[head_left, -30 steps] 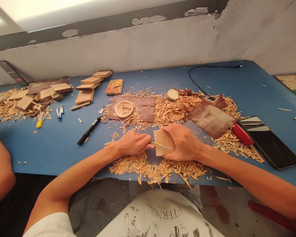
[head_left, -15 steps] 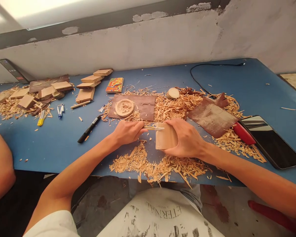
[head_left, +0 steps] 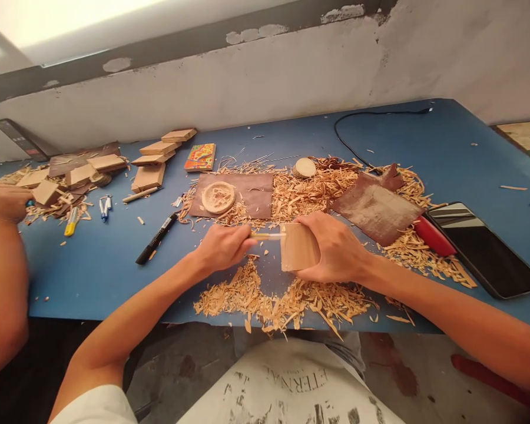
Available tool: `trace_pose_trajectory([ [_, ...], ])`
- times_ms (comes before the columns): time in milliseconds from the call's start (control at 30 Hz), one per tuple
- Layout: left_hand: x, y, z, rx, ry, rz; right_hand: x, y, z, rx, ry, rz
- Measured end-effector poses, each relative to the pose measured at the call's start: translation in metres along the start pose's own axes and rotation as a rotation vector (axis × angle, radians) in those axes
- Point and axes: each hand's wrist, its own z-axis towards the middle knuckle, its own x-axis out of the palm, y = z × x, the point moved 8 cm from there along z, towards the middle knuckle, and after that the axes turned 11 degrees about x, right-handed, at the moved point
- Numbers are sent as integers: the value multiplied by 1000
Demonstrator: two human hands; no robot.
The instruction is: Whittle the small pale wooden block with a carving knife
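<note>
My left hand (head_left: 225, 244) is closed around a craft knife (head_left: 267, 236), whose narrow pale blade reaches the left edge of a small wooden block (head_left: 299, 250). Most of the knife's handle is hidden by the fingers. The block is gripped from the right by my right hand (head_left: 335, 247), thumb side toward me and fingers over the far edge. Wood shavings (head_left: 265, 300) lie on the blue table beneath and in front of both hands. Beyond them, a round carved wooden piece (head_left: 219, 197) rests on a brown sandpaper sheet (head_left: 258, 194).
A black marker (head_left: 156, 238) lies left of my left arm. Further left are a yellow cutter (head_left: 71, 222), several wooden blocks (head_left: 154, 154) and a co-worker's hand (head_left: 2, 203). At right are a phone (head_left: 486, 250), a red handle (head_left: 433, 235) and a black cable (head_left: 342, 132).
The knife's blade has shifted left, from lying across the block's face to its left edge. At the far left, the co-worker's hand has moved further into view.
</note>
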Motion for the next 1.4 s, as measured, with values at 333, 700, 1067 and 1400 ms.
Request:
trace_pose_trajectory([
  [333, 12, -15, 3, 103, 80, -22, 10, 11, -7, -90, 11, -44],
  [700, 14, -13, 0, 121, 127, 25, 11, 12, -9, -102, 12, -30],
  [1067, 1, 0, 5, 26, -5, 72, 0, 10, 0, -74, -49, -35],
  [1400, -2, 1, 9, -15, -38, 155, -3, 5, 5, -38, -57, -64],
])
